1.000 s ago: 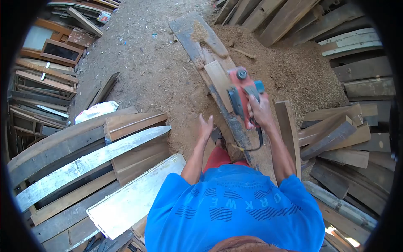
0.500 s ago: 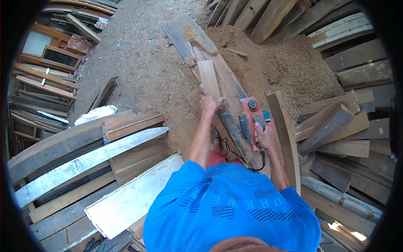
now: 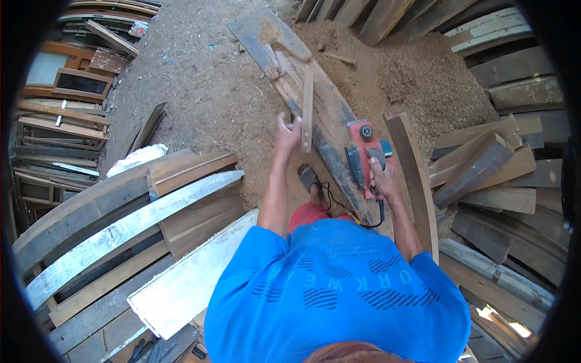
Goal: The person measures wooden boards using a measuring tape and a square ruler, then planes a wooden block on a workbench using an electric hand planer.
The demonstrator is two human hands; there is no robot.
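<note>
A short wooden board (image 3: 307, 109) lies along the plank bench (image 3: 333, 115) with a narrow face up, its lower end reaching past the bench's left edge. My left hand (image 3: 288, 133) is against the board's left side, fingers curled and partly hidden. My right hand (image 3: 384, 177) is wrapped around the handle of a red electric planer (image 3: 365, 145), which rests on the near right part of the bench. A black cord (image 3: 381, 212) runs from the planer's rear.
Sawdust (image 3: 417, 85) is heaped beyond the bench. A long timber (image 3: 411, 169) stands close on the right. Stacked boards (image 3: 508, 175) fill the right side, and more planks and a white board (image 3: 187, 278) lie at left. My sandalled foot (image 3: 308, 176) is beside the bench.
The board has turned from its wide face onto a narrow face and shifted slightly nearer. My left hand has moved a little left. The planer stays in my right hand, almost unmoved.
</note>
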